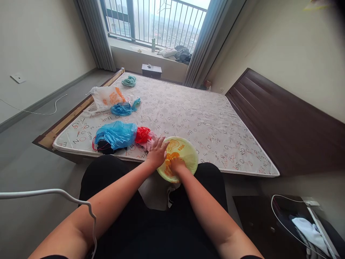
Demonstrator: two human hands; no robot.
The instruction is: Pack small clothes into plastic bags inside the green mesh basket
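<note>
Between my knees is a round, pale yellow-green bag-lined container (190,158), with orange print on the plastic. My left hand (157,154) is at its left rim, fingers spread and stretched out. My right hand (177,166) is closed and pressed against the plastic at the middle; whatever its fingers may grip is hidden. Just left of my left hand, a red plastic bag (142,135) and a pink cloth-like thing (151,142) lie on the mattress edge. Beside these is a larger light-blue plastic bag (115,135) over something black.
On the mattress (188,108) lie a white bag with orange print (107,97), a blue bundle (124,108) and a teal bundle (129,81). A dark headboard (283,126) stands right. A white cable (67,196) crosses my left arm. A dark nightstand (256,216) is lower right.
</note>
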